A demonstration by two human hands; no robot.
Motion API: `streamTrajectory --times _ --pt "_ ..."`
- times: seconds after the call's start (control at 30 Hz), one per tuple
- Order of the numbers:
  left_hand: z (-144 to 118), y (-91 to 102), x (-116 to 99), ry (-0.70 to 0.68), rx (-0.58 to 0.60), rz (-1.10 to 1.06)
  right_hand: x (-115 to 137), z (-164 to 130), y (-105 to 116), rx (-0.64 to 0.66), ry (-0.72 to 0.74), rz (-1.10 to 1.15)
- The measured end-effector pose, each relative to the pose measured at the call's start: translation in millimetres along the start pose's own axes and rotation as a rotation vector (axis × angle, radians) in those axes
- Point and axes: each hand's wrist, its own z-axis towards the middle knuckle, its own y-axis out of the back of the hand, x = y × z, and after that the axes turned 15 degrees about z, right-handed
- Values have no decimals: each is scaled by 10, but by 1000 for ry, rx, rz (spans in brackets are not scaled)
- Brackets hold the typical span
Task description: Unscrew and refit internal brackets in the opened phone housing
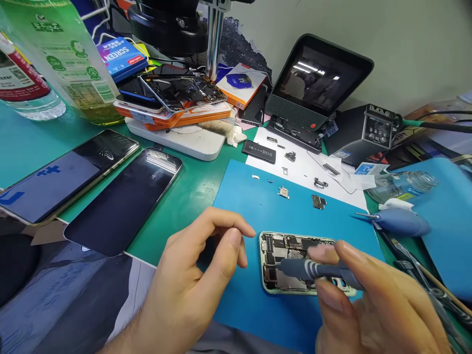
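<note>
Behind the right hand [372,300], its grip closed on a screwdriver [313,269], "SCREEN" marks a box [121,56].

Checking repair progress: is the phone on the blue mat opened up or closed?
Opened: the phone lies with no screen or cover, circuit boards exposed, while the right hand holds a screwdriver over it.

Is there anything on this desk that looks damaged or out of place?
Yes. The phone screen on top of the pile under the microscope stand looks cracked and lies askew. Small loose parts are scattered beyond the opened phone.
</note>
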Motion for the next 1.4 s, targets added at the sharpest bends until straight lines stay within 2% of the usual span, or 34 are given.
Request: streamTrajectory --times 0.13,0.27,0.37,0.47,0.7,0.93,1.13,1.3,1.37,1.4 --pt "20 -6 -3 -15 0 -8 31 118 -31 24 118 -53" --pt "31 -1 -2 -18 11 -13 -18 159 0 24 147 -23" --pt "29 1 -6 12 28 -13 -67 175 34 44 228 -15" --pt "21 0 -9 22 26 2 -86 187 58 94 205 13" --pt "7 -4 10 0 -20 37 -42 186 56 86 162 82" --pt "7 -26 49 11 -64 68 -171 121 28 157 244 114" --pt "3 -41 85 24 -118 20 -184 116 15 172 379 14" --pt "4 -60 31 46 -127 10 -154 103 1 162 355 47" --pt "10 -61 16 47 -110 -8 -128 80 18 113 275 120" --pt "15 -59 14 49 -98 -18 -111 76 36 43 200 184"
